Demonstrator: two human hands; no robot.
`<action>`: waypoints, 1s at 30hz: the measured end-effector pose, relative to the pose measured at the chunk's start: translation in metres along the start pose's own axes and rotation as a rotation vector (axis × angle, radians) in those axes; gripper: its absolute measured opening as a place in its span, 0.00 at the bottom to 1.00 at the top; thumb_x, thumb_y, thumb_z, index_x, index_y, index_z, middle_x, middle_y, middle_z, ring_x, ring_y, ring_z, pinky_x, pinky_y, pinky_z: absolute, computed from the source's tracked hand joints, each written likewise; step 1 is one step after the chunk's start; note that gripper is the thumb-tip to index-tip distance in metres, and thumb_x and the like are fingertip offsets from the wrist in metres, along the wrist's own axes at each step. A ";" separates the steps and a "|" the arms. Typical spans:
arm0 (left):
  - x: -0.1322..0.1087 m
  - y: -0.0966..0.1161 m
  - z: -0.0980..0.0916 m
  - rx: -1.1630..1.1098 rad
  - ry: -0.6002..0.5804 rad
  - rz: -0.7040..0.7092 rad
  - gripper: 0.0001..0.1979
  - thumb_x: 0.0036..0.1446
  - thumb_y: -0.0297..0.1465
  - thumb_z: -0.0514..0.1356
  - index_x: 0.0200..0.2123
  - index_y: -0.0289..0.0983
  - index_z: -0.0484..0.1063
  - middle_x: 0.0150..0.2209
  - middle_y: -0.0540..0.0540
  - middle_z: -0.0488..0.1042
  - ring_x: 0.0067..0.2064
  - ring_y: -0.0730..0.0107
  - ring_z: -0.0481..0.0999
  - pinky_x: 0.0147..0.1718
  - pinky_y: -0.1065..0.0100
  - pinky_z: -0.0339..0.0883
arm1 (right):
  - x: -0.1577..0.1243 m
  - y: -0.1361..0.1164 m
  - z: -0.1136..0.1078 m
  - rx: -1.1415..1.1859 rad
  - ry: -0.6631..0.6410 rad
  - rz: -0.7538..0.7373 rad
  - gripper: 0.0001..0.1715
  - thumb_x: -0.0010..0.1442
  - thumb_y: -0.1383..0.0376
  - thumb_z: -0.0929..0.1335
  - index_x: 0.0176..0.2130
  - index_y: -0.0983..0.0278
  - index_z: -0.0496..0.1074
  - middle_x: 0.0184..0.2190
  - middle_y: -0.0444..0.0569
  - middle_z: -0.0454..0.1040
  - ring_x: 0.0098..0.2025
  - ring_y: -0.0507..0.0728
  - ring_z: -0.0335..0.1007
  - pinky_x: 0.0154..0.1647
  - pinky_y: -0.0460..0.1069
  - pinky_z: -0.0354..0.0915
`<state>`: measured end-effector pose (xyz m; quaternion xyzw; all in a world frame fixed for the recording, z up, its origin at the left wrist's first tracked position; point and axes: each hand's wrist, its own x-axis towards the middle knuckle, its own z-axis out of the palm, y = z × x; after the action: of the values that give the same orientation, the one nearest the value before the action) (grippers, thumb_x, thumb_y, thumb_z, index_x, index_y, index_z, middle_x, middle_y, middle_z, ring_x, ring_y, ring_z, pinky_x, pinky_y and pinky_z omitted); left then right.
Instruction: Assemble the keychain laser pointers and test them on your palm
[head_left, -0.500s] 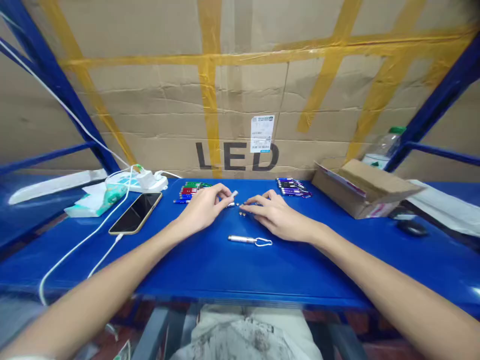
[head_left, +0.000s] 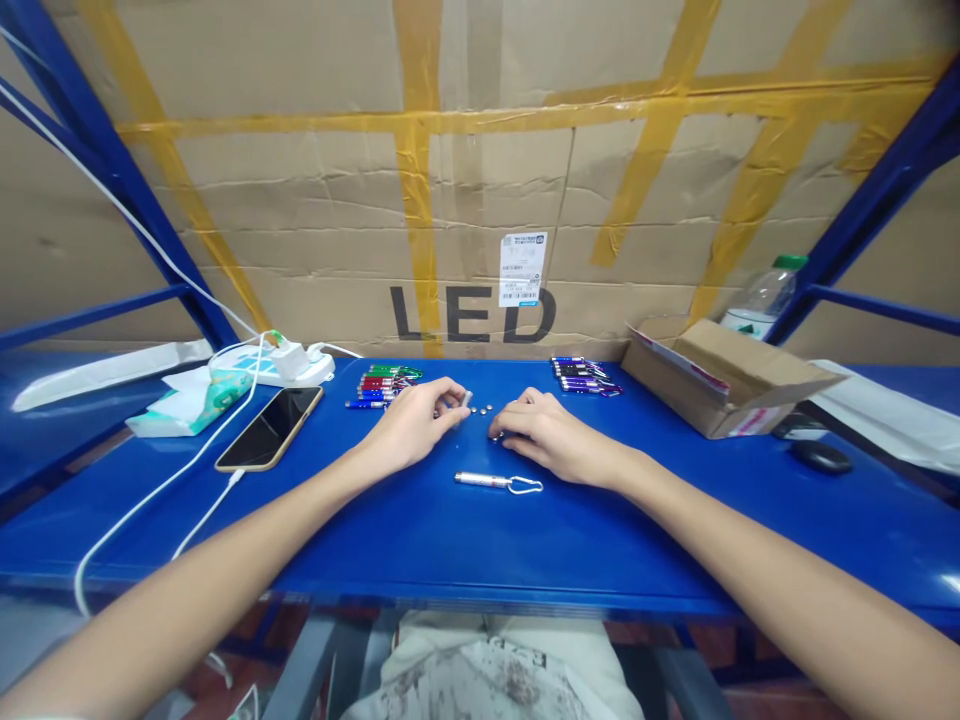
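Note:
My left hand (head_left: 411, 422) is closed, with a small whitish piece (head_left: 466, 398) pinched between thumb and fingers; its kind is too small to make out. Across from it, my right hand (head_left: 544, 437) curls down to the table, fingertips closed around a small shiny round piece (head_left: 499, 436) like a button cell. Other button cells (head_left: 484, 411) lie loose between the hands. Nearer the table's front, a silver penlight (head_left: 481, 480) with a carabiner clip lies sideways. Behind my left hand is a row of green, red and blue penlights (head_left: 382, 383), partly hidden.
Purple and black penlights (head_left: 585, 376) lie in a row at the back right, beside an open cardboard box (head_left: 694, 385). A mouse (head_left: 822, 456) is at the right. At left are a charging phone (head_left: 270, 428), tissues (head_left: 193, 405), a power strip (head_left: 300, 370) and a white cable (head_left: 172, 475).
My right hand has drawn its fingers in and shifted slightly right and toward me, onto the small round pieces. My left hand stays nearly in place, still holding the whitish piece.

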<state>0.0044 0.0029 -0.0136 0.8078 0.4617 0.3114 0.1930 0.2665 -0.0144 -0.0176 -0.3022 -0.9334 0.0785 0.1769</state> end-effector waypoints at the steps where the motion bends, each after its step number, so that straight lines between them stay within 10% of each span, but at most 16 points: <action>1: 0.000 0.000 0.000 -0.023 -0.011 -0.004 0.07 0.66 0.35 0.66 0.44 0.39 0.78 0.41 0.47 0.84 0.41 0.63 0.81 0.40 0.65 0.70 | 0.000 0.000 0.001 0.008 0.004 -0.006 0.11 0.76 0.68 0.65 0.51 0.61 0.77 0.48 0.53 0.82 0.49 0.64 0.64 0.53 0.60 0.61; 30: 0.001 -0.003 0.004 -0.193 -0.115 -0.061 0.09 0.63 0.37 0.66 0.43 0.38 0.77 0.36 0.47 0.83 0.37 0.62 0.82 0.38 0.65 0.72 | 0.005 0.001 -0.002 0.080 0.100 0.054 0.05 0.71 0.70 0.70 0.44 0.60 0.74 0.44 0.49 0.81 0.47 0.61 0.70 0.49 0.54 0.64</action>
<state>0.0056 0.0047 -0.0182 0.7875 0.4422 0.3014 0.3057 0.2647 -0.0106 -0.0144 -0.3235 -0.9110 0.1055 0.2330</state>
